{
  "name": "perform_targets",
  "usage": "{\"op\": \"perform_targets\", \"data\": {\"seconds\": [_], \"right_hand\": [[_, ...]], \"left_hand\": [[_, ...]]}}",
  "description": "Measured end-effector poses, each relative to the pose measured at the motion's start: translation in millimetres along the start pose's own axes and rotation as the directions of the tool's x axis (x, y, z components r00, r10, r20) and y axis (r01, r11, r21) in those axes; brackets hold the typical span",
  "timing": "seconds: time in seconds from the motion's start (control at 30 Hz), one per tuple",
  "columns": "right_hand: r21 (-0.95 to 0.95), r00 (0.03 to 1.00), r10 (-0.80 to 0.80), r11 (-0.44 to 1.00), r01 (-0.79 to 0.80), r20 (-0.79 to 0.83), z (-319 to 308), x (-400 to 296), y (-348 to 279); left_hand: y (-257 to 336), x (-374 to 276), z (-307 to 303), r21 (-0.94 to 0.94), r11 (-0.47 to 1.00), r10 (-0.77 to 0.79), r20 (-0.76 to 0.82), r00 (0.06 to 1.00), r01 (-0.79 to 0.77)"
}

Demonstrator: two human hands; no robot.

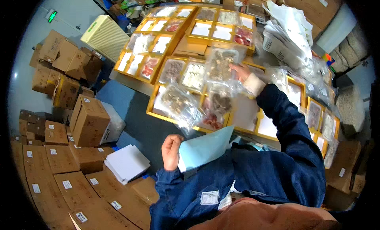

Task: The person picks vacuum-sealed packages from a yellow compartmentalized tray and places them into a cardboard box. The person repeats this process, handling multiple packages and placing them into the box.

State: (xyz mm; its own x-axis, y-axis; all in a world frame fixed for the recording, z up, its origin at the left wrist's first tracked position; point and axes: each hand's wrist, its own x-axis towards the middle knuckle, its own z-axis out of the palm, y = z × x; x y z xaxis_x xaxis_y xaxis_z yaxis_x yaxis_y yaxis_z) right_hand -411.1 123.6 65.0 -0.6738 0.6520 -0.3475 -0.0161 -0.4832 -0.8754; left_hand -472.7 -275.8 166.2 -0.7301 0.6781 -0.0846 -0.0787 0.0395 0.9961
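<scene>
My left hand (170,153) grips the edge of a light blue sheet (204,148), paper or thin film, in front of my dark blue jacket. Farther out, my right hand (241,72) holds a clear plastic pack of brown dried food (222,64), perhaps mushrooms, above a yellow compartment box (166,120). A similar bagged pack (175,99) lies tilted over that box's left part. Beneath my right hand is a blurred dark brown pack (220,102). The box also holds a pack of whitish pieces (193,76), a grey-brown pack (172,69) and a red pack (211,120).
More yellow compartment boxes (173,43) with packs stand at the back and right. A white basket (274,47) bears papers and plastic bags. Stacked cardboard cartons (89,120) fill the left, with a stack of white sheets (127,163) on them. A cream ribbed case (104,37) stands behind.
</scene>
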Motion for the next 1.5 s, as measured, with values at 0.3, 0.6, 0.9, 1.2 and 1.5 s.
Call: {"op": "perform_targets", "data": {"seconds": [0.3,0.6,0.9,1.2,1.5], "right_hand": [[-0.777,0.949,-0.312,0.585,0.233,0.049,69.2,264.0,-79.5],[-0.877,0.854,-0.505,-0.345,-0.334,-0.127,-172.5,229.7,-69.4],[-0.911,0.835,-0.549,-0.332,-0.244,-0.024,-226.9,245.8,-53.2],[-0.856,0.927,-0.365,-0.503,-0.120,0.085,-94.2,247.8,-29.3],[-0.963,0.915,-0.317,-0.181,0.198,0.248,-163.7,123.4,-72.5]], "left_hand": [[-10.2,69.1,-92.1,-0.015,0.996,-0.091,-0.190,0.978,0.089],[-39.4,115.9,-90.3,-0.121,0.955,-0.277,-0.040,0.960,0.271],[-36.1,99.1,-54.4,0.007,0.951,-0.309,-0.075,0.948,0.310],[-32.7,56.7,-1.4,-0.074,0.926,-0.376,-0.079,0.923,0.370],[-37.1,26.8,23.4,-0.070,0.933,-0.359,-0.106,0.927,0.353]]}}
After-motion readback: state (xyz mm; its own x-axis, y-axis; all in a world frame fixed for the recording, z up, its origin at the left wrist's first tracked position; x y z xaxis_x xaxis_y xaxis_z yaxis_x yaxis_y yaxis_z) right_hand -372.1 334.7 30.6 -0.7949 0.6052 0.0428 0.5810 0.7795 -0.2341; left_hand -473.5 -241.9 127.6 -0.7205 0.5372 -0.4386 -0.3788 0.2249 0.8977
